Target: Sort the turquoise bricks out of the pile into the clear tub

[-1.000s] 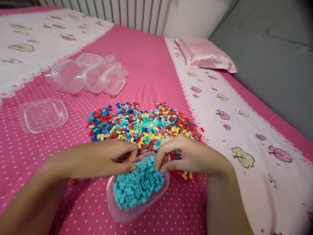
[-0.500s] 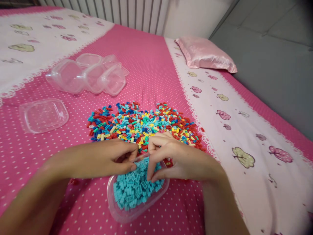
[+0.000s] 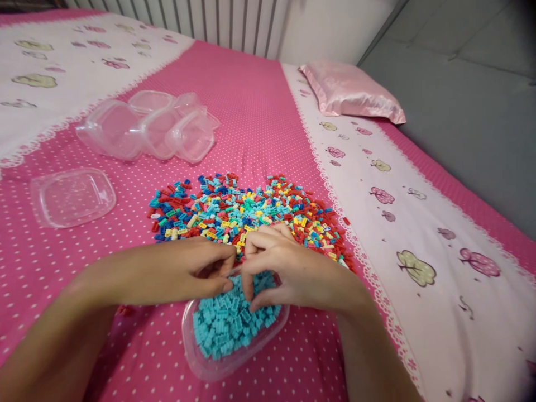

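Observation:
A clear plastic container [image 3: 196, 363] full of turquoise building blocks [image 3: 224, 326] sits on the bed in front of me. At its far left rim my left hand [image 3: 199, 271] is closed, thumb over the blocks and fingers curled at the edge. My right hand [image 3: 280, 268] hovers over the right side of the blocks, thumb and index fingertips pinched together low at their surface. Whatever those fingertips hold is too small or hidden to make out. Just beyond both hands spreads a heap of mixed-colour building blocks [image 3: 251, 206], partly covered by them.
A clear lid [image 3: 75, 198] lies flat to the left. Several empty clear containers [image 3: 159, 128] are clustered farther back. A pink pillow [image 3: 352, 92] rests at the far right, near the grey wall [image 3: 460, 111]. A polka-dot bedsheet [image 3: 251, 128] lies under everything.
My right hand has shifted slightly left over the turquoise blocks, with the fingers curled a bit more. My left hand keeps its place at the container's rim.

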A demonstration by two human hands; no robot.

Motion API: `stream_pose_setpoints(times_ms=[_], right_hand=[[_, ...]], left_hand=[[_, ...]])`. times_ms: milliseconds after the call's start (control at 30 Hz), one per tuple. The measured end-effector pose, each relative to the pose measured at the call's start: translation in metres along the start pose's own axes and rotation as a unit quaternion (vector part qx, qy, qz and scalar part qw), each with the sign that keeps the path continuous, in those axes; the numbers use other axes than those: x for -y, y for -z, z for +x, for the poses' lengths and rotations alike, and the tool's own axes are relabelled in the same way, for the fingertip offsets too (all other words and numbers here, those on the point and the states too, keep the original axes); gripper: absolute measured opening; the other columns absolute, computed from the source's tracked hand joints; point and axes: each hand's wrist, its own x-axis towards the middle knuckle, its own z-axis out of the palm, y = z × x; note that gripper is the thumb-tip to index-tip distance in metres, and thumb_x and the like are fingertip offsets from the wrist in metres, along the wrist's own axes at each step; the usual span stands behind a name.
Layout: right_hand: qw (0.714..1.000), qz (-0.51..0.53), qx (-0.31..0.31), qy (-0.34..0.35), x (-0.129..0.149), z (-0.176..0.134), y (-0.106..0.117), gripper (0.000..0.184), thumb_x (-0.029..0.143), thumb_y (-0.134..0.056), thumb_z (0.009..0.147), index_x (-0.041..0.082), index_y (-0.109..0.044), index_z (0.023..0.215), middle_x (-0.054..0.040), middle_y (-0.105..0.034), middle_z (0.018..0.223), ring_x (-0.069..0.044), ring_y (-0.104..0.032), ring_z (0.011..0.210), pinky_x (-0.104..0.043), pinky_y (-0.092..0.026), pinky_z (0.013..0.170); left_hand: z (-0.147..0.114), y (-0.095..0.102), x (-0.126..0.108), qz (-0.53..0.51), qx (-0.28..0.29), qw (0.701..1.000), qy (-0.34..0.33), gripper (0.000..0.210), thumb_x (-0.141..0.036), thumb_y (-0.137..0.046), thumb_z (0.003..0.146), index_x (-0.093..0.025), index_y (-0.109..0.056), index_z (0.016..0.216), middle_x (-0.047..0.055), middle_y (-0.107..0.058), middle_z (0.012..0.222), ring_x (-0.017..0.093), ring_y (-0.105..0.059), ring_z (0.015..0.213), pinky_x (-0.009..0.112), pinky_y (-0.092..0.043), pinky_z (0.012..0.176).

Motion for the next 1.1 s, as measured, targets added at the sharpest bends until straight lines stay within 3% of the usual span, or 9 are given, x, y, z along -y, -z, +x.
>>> stream_pose_setpoints(times_ms=[233,500,833,1100], right_hand=[[1.000,-0.007,0.011,-0.004,-0.002,-0.001,0.002,0.009,0.028,-0.085,0.079,0.026,-0.077,0.078,0.0039,-0.052,0.090,-0.016,-0.050,0.098,-0.032,-0.024,0.091],[1.000,-0.014,0.003,-0.001,0.002,-0.002,-0.001,0.009,0.022,-0.083,0.082,0.024,-0.075,0.081,0.0036,-0.051,0.089,-0.016,-0.051,0.096,-0.033,-0.026,0.092],[1.000,-0.005,0.011,0.000,-0.003,-0.004,0.006,0.011,0.036,-0.081,0.084,0.026,-0.077,0.083,0.0033,-0.052,0.089,-0.016,-0.050,0.095,-0.033,-0.027,0.089],[0.995,0.017,-0.071,-0.070,-0.009,-0.015,0.021,0.008,0.029,-0.078,0.088,0.023,-0.072,0.088,0.0022,-0.054,0.087,-0.017,-0.053,0.093,-0.031,-0.034,0.088]], left_hand=[[0.002,-0.001,0.002,-0.001,0.005,1.000,0.000,0.036,-0.054,-0.047,0.097,-0.022,-0.059,0.089,0.001,-0.061,0.080,0.015,-0.052,0.068,0.025,-0.036,0.055],[0.000,-0.002,0.005,-0.010,-0.003,1.000,-0.008,0.027,-0.046,-0.050,0.096,-0.022,-0.059,0.088,0.000,-0.060,0.078,0.015,-0.050,0.066,0.025,-0.035,0.055],[0.000,-0.001,0.004,-0.001,0.009,1.000,0.003,0.035,-0.054,-0.048,0.097,-0.022,-0.060,0.090,0.001,-0.062,0.082,0.015,-0.052,0.069,0.025,-0.036,0.056],[-0.002,0.001,-0.001,-0.002,0.011,1.000,0.006,0.042,-0.061,-0.046,0.097,-0.022,-0.059,0.091,0.001,-0.061,0.082,0.016,-0.052,0.071,0.026,-0.036,0.057]])
